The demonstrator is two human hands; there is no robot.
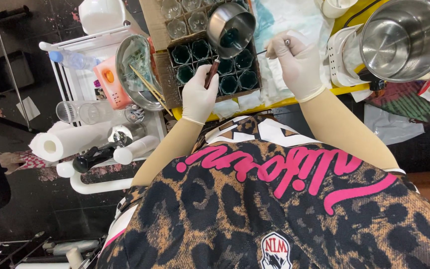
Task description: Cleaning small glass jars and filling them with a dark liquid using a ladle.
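Two gloved hands busy: left hand (pixel 198 97) grips saucepan (pixel 231 27) handle, right hand (pixel 297 62) pinches a stirrer (pixel 262 51); near box (pixel 162 74) glasses (pixel 215 67) filled green, far ones clear

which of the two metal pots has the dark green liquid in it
The small saucepan held by the left hand over the box of glasses; the big pot on the right looks empty.
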